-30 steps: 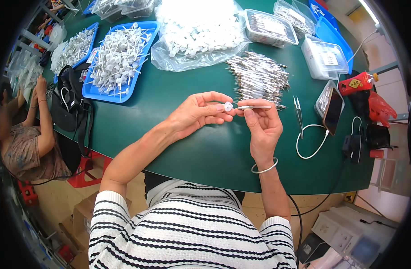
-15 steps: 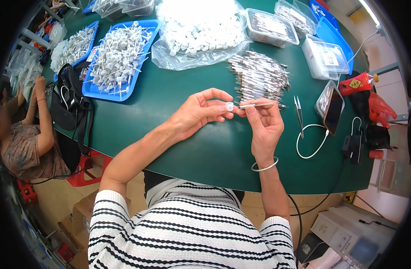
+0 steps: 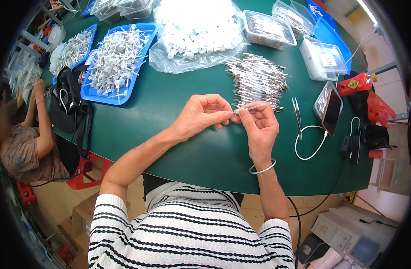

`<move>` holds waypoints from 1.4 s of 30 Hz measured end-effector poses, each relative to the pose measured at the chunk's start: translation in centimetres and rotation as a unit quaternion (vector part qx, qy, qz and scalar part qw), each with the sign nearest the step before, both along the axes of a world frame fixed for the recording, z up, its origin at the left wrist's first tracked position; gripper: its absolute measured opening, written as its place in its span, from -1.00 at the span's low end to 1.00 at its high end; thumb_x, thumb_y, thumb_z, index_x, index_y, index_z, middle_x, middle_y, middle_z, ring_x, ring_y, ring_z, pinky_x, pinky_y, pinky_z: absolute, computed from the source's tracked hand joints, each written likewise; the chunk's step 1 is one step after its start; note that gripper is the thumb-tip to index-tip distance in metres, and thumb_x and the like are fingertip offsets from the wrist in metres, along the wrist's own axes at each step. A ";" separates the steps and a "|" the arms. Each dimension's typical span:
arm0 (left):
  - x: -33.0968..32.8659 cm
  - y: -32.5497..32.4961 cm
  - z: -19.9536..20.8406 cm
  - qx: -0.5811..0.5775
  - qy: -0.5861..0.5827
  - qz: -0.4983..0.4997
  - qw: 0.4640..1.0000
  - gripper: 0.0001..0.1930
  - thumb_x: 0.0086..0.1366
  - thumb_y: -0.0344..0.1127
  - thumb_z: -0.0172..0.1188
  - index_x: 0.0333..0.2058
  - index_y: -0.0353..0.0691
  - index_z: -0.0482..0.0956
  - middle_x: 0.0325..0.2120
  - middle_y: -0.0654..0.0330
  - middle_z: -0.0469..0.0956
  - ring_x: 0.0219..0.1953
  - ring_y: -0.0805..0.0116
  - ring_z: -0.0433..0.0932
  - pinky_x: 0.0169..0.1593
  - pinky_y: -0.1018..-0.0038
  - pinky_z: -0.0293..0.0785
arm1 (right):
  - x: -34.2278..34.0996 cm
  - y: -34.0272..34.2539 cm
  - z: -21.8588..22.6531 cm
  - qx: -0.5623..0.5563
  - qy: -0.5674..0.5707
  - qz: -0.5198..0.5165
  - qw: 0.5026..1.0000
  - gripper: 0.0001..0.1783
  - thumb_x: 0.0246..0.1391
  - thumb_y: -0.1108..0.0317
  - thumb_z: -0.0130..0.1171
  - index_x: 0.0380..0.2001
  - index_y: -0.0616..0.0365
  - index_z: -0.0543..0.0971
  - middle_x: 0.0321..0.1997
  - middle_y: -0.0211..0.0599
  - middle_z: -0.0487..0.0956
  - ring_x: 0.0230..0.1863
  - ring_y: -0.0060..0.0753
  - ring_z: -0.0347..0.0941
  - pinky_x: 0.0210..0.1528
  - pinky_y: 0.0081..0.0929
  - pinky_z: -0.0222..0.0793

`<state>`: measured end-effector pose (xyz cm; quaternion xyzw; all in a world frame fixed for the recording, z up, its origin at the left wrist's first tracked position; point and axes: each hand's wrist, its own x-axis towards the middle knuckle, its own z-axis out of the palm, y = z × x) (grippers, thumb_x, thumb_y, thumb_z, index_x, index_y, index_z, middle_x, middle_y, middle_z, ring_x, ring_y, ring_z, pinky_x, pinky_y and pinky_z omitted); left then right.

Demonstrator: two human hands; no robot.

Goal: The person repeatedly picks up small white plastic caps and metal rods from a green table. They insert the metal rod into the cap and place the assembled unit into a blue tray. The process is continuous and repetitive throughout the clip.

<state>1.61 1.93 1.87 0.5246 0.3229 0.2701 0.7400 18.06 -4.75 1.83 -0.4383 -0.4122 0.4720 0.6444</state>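
Over the middle of the green table, my two hands meet at the fingertips. My right hand (image 3: 260, 130) pinches a thin metal-tipped tube (image 3: 254, 106), its pale length slanting up to the right. At the tube's left end, my left hand (image 3: 201, 114) has thumb and index finger closed; what they grip, if anything, is hidden behind them. Just beyond the right hand lies a pile of similar thin metal-tipped tubes (image 3: 257, 78). A clear bag (image 3: 174, 62) of small white caps spreads behind it. Tweezers (image 3: 297, 114) lie to the right of my right hand.
Blue trays (image 3: 120, 99) of white capped stems stand left, beside a black bag (image 3: 68, 112). Lidded clear boxes (image 3: 324, 58) line the back right. A phone (image 3: 332, 112) leans on a small box, with a white cable (image 3: 299, 150). Another person (image 3: 30, 143) sits at far left.
The white cap that showed at my left fingertips is no longer visible. My left fingers have closed up to the tube's end, and the tube tilts more steeply.
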 end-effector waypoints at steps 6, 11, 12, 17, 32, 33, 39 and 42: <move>-0.4 0.3 -0.4 0.055 0.047 0.006 0.997 -0.84 0.21 -0.35 0.24 -0.32 -0.33 0.61 -0.43 0.23 0.61 -0.41 0.60 0.53 -0.34 0.65 0.47 | -0.1 -0.1 0.2 -0.011 -0.031 -0.004 0.999 -0.90 0.11 0.56 0.14 -0.31 0.27 0.43 -0.38 -0.35 0.52 -0.38 -0.62 0.51 -0.30 -0.71 0.43; -0.4 0.4 -0.4 0.066 0.054 0.005 0.996 -0.85 0.21 -0.36 0.24 -0.32 -0.33 0.62 -0.44 0.24 0.61 -0.43 0.60 0.52 -0.34 0.64 0.46 | 0.0 0.0 0.1 -0.013 -0.045 -0.005 0.999 -0.89 0.10 0.54 0.16 -0.34 0.25 0.42 -0.41 -0.38 0.50 -0.40 -0.64 0.49 -0.34 -0.72 0.41; -0.4 0.4 -0.4 0.070 0.055 0.007 0.996 -0.85 0.21 -0.36 0.24 -0.32 -0.33 0.62 -0.44 0.24 0.61 -0.43 0.60 0.52 -0.34 0.65 0.46 | 0.0 0.0 0.1 -0.015 -0.048 -0.004 0.999 -0.89 0.10 0.54 0.16 -0.35 0.25 0.42 -0.41 -0.38 0.50 -0.41 -0.64 0.49 -0.35 -0.72 0.41; -0.6 0.5 -0.1 0.060 0.044 0.012 0.997 -0.85 0.21 -0.36 0.24 -0.31 -0.32 0.62 -0.40 0.21 0.62 -0.41 0.59 0.54 -0.33 0.64 0.47 | 0.2 0.0 0.1 -0.018 -0.043 -0.003 0.999 -0.89 0.11 0.52 0.16 -0.34 0.26 0.42 -0.39 -0.35 0.51 -0.41 -0.61 0.50 -0.34 -0.70 0.43; -1.0 0.7 -0.5 -0.218 -0.087 -0.004 0.972 -0.71 0.26 -0.40 0.16 -0.05 -0.34 0.47 -0.20 0.04 0.59 -0.20 0.39 0.62 -0.20 0.67 0.58 | -0.2 -0.3 0.1 0.043 -0.069 -0.036 0.996 -0.88 0.13 0.54 0.13 -0.29 0.29 0.41 -0.30 -0.23 0.54 -0.29 -0.53 0.51 -0.19 -0.56 0.52; -1.0 0.7 -0.4 -0.217 -0.086 -0.002 0.972 -0.70 0.26 -0.40 0.16 -0.05 -0.34 0.47 -0.20 0.04 0.59 -0.21 0.39 0.62 -0.21 0.67 0.58 | -0.1 -0.2 0.0 0.046 -0.080 -0.035 0.995 -0.88 0.13 0.55 0.13 -0.28 0.29 0.41 -0.30 -0.24 0.54 -0.28 -0.54 0.50 -0.18 -0.56 0.52; -0.9 0.7 -0.7 -0.229 -0.084 -0.002 0.970 -0.73 0.26 -0.40 0.16 -0.07 -0.34 0.47 -0.25 0.09 0.60 -0.23 0.40 0.63 -0.23 0.68 0.58 | -0.2 -0.4 -0.5 0.060 -0.119 -0.057 0.989 -0.86 0.09 0.51 0.20 -0.29 0.26 0.46 -0.30 -0.29 0.57 -0.28 -0.55 0.53 -0.17 -0.61 0.45; -0.9 0.6 -0.6 -0.228 -0.079 -0.001 0.970 -0.73 0.27 -0.39 0.16 -0.08 -0.34 0.48 -0.26 0.10 0.60 -0.23 0.41 0.63 -0.24 0.69 0.58 | -0.3 -0.4 -0.2 0.060 -0.158 -0.064 0.984 -0.87 0.07 0.51 0.21 -0.30 0.25 0.48 -0.31 -0.29 0.58 -0.29 -0.54 0.53 -0.17 -0.58 0.46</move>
